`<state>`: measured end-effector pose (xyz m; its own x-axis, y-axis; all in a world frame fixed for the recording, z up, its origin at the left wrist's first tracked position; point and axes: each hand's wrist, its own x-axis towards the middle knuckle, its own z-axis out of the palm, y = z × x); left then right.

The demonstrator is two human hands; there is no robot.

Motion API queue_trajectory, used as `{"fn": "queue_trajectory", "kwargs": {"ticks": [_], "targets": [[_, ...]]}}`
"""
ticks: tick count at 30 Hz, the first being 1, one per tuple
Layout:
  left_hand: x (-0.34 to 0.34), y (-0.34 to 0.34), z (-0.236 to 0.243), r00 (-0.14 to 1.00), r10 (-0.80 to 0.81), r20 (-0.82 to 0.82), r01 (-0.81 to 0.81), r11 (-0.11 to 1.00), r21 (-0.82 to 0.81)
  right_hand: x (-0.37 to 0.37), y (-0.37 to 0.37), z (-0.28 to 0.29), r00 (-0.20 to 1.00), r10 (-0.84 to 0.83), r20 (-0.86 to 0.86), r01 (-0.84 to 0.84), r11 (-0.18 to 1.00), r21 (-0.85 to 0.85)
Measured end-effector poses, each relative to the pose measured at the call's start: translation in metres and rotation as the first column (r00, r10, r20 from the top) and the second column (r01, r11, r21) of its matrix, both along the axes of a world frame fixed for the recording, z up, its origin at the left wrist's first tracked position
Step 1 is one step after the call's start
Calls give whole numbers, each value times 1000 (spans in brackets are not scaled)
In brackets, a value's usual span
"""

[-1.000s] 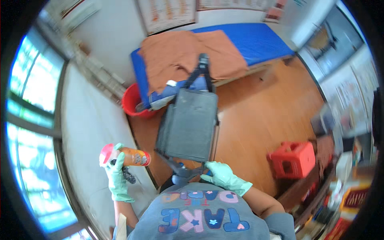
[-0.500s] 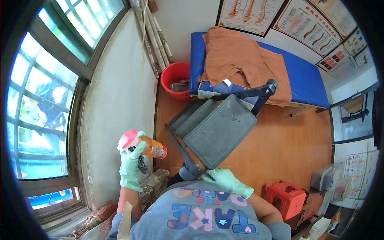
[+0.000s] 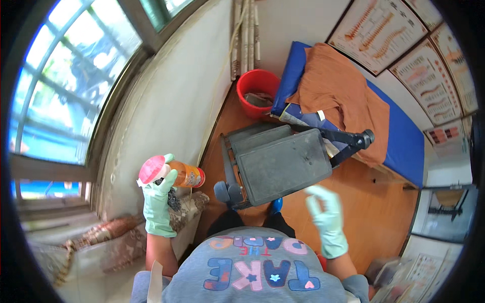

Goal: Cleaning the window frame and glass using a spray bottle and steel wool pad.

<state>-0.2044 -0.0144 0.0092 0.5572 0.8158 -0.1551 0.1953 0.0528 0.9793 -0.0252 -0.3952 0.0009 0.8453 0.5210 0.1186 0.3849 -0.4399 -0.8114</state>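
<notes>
My left hand (image 3: pixel 160 202), in a mint-green rubber glove, grips an orange bottle (image 3: pixel 187 174) that lies nearly sideways. Bunched in the same hand are a round pink-topped object (image 3: pixel 152 169) with a white underside, whose kind I cannot make out, and a dark, wiry scourer (image 3: pixel 173 201). My right hand (image 3: pixel 326 219), gloved alike and slightly blurred, hangs in the air with fingers apart and nothing in it. Just left of it stands a grey tiered trolley (image 3: pixel 285 164) with a black handle; hand and trolley appear apart.
Beyond the trolley are a red bucket (image 3: pixel 258 83) with a greyish thing inside and a blue padded bed (image 3: pixel 404 136) under a brown cloth (image 3: pixel 336 91). A barred window and pale wall (image 3: pixel 172 91) run along the left. Patterned fabric (image 3: pixel 187 212) lies below my left hand.
My right hand has come off the trolley's near edge and risen to the right. The view has turned, and the trolley sits at another angle. My left hand keeps its hold.
</notes>
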Motion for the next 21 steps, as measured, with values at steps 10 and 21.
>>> {"fn": "queue_trajectory", "kwargs": {"ticks": [10,21], "targets": [[-49,-115,15,903,403,148,-416,906,75,192,-58,9,936,283,-211,-206,923,326],[-70,-197,17,950,314,-5,-313,948,-47,218,-36,-65,950,310,-31,-254,828,500]]}}
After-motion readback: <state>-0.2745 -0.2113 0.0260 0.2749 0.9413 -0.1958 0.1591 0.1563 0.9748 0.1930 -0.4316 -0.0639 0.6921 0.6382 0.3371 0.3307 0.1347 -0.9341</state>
